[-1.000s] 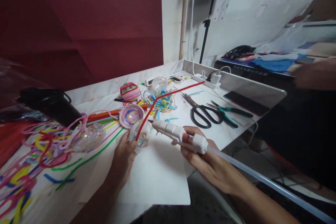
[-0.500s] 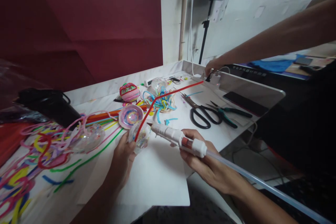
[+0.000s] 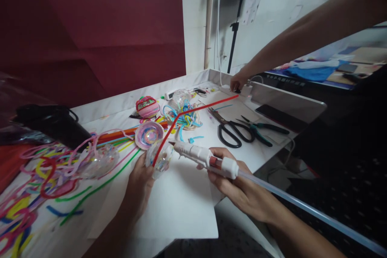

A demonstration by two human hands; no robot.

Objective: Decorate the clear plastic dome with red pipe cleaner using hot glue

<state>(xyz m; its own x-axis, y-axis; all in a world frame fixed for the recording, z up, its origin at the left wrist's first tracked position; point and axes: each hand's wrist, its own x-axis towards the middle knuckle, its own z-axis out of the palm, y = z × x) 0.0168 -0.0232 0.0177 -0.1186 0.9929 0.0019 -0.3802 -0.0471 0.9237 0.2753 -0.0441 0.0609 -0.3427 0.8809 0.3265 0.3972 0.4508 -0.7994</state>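
My left hand [image 3: 141, 181] is closed on a clear plastic ball half [image 3: 165, 159]. A long red pipe cleaner [image 3: 178, 117] rises from that grip and bends off to the right. In my right hand [image 3: 232, 181] is a white hot glue gun [image 3: 196, 154] with a long clear glue stick [image 3: 290, 197] sticking out behind. Its dark nozzle points left, close to the clear ball half; whether they touch I cannot tell. Below both hands lies a white paper sheet [image 3: 178, 213]. A bowl lined with coloured coils [image 3: 149, 135] sits just beyond.
Scissors [image 3: 232, 129] and green-handled pliers [image 3: 260, 131] lie to the right. Tangled pipe cleaners [image 3: 45, 181] and a black hair-dryer-like object [image 3: 54, 123] fill the left. A pink wrapped ball [image 3: 147, 107] stands behind. Another person's hand [image 3: 238, 81] reaches to the back right corner.
The other person's hand has shifted slightly left and lower at the back corner. My hands keep nearly the same pose; the view has moved a little.
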